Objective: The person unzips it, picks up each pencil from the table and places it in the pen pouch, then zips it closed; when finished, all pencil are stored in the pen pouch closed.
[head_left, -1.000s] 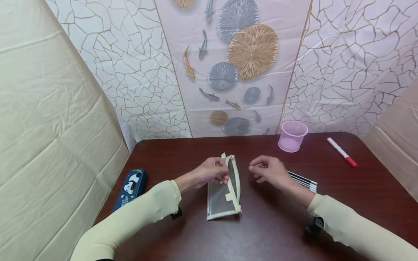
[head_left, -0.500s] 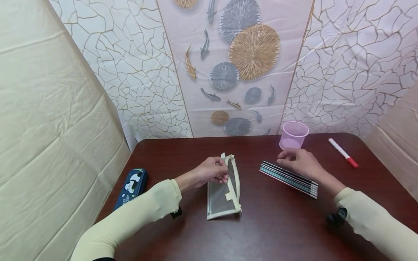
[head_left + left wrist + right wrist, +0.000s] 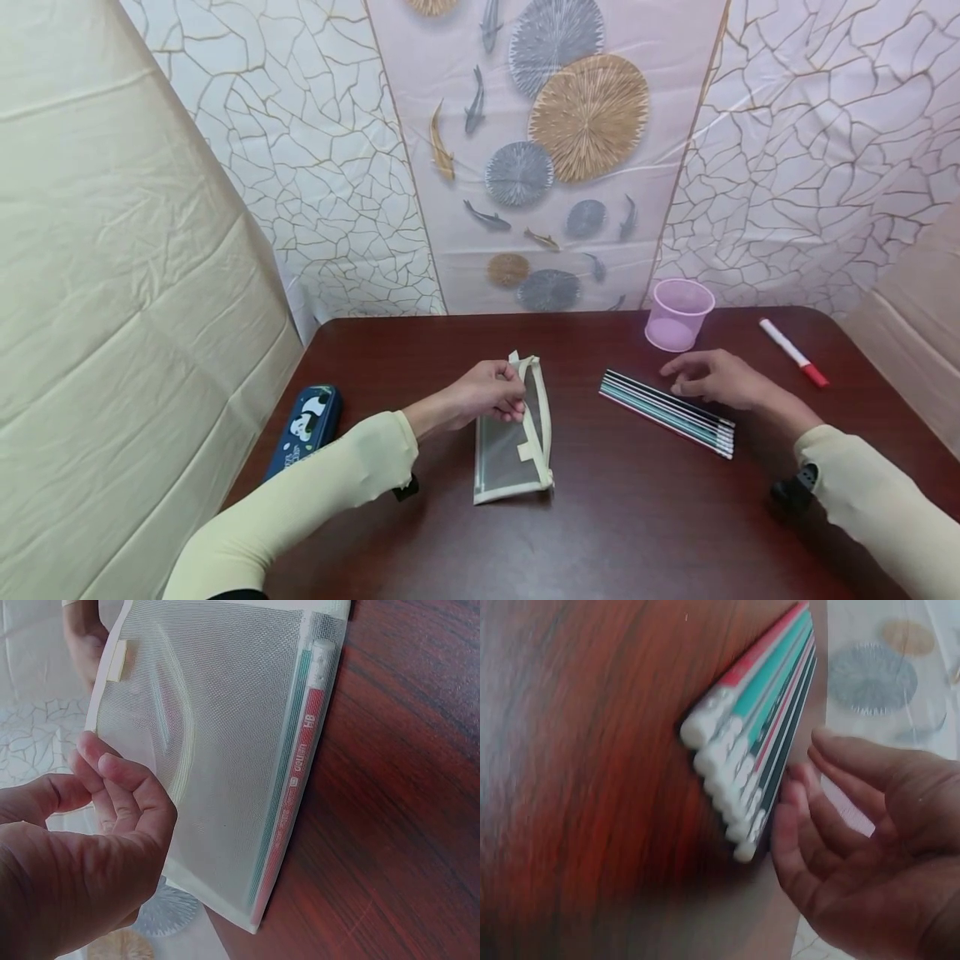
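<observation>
1. Two hands work over one dark red table (image 3: pixel 600 542); both pale sleeves (image 3: pixel 300 492) run off the near edge of the head view.
2. One left hand (image 3: pixel 487 393) pinches the rim of one mesh pouch (image 3: pixel 501 471) between thumb and fingertips. Its fingers hide part of that rim, which gapes toward the right. The pouch stands near the middle of the table.
3. At least two pencils show through the mesh, low down: a red pencil (image 3: pixel 300 761) and a green pencil (image 3: pixel 285 742). Whether more lie behind them I cannot tell.
4. One right hand (image 3: pixel 716 379) has loosely curved fingers with nothing in their grip, just beside the row of pencils (image 3: pixel 666 412) on the table, right of the pouch. Contact is hard to judge.
5. About six white ends show in that row; blur in the right wrist view makes the count unsure. Red, green and black ones can be told apart.
6. One blue panda case (image 3: pixel 306 421) lies far left, its near end hidden by the left sleeve.
7. One pink cup (image 3: pixel 673 318) and one red-capped marker (image 3: pixel 792 352) are at the far right.
</observation>
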Demonstrator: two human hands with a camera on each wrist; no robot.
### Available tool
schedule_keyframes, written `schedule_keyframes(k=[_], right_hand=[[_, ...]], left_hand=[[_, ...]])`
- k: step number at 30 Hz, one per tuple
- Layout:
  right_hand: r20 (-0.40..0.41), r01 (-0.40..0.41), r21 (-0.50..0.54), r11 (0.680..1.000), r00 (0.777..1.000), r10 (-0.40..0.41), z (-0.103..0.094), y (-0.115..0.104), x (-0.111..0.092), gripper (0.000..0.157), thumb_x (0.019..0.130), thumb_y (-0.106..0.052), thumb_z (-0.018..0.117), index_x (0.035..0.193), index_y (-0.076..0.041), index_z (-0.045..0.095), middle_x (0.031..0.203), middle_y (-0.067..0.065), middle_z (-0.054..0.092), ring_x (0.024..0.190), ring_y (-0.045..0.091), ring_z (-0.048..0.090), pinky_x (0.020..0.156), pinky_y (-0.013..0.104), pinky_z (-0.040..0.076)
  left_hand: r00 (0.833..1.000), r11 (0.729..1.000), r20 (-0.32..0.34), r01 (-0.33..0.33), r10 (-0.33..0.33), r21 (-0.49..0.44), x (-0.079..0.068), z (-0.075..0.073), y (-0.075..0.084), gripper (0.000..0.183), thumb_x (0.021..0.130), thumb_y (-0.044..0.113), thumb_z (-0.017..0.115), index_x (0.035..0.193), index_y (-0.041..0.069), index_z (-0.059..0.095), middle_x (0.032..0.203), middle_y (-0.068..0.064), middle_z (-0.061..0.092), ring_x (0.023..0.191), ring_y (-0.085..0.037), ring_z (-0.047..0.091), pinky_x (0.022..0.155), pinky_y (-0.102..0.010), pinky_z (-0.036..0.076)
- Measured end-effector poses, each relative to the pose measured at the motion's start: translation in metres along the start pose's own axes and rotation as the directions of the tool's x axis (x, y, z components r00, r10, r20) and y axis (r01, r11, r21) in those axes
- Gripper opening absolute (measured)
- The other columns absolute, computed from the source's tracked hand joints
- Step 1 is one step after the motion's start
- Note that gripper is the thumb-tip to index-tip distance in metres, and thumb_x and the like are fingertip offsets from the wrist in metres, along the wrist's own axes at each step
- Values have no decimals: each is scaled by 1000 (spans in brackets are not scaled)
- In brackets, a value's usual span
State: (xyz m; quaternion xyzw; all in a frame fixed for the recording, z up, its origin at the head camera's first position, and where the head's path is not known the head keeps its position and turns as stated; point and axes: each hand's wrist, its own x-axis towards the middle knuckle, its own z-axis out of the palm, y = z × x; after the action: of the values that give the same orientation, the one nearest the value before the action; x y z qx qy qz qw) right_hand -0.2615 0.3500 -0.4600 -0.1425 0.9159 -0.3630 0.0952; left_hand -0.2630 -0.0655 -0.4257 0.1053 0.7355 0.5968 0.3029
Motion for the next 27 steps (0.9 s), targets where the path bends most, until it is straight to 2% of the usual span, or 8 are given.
schedule_keyframes(k=[4,10,19,27], right_hand=[[48,15,61,998,999,-18,-4,9,-3,38,94,-16,79,126,2,71,86,6,71,74,7,60,62,24,52],[100,38,111,993,994,-49,-8,14,-1,38,93,-15,80,127,1,71,83,6,65,71,8,57,60,23,47],[101,57,78,995,993,-65,-9,13,2,32,90,-8,81,121,0,75,86,8,70,74,9,59,62,23,49],[144,58,62,996,987,-67,-10,12,2,34,92,-3,76,126,-2,73,88,10,69,71,12,58,59,23,50]], left_hand=[[1000,1000,1,10,-10,7,0,0,0,8,96,2,56,102,3,51,75,-5,70,65,-12,70,61,-21,58],[1000,1000,-11,7,-7,24,0,0,2,7,96,2,56,101,5,52,75,-5,70,64,-11,70,60,-21,58],[1000,1000,0,8,-8,23,-1,-1,3,8,96,1,55,102,5,50,76,-5,70,65,-11,70,61,-21,59],[1000,1000,4,-4,4,27,-1,0,3,8,96,0,55,102,2,51,76,-6,71,66,-11,71,62,-21,60]])
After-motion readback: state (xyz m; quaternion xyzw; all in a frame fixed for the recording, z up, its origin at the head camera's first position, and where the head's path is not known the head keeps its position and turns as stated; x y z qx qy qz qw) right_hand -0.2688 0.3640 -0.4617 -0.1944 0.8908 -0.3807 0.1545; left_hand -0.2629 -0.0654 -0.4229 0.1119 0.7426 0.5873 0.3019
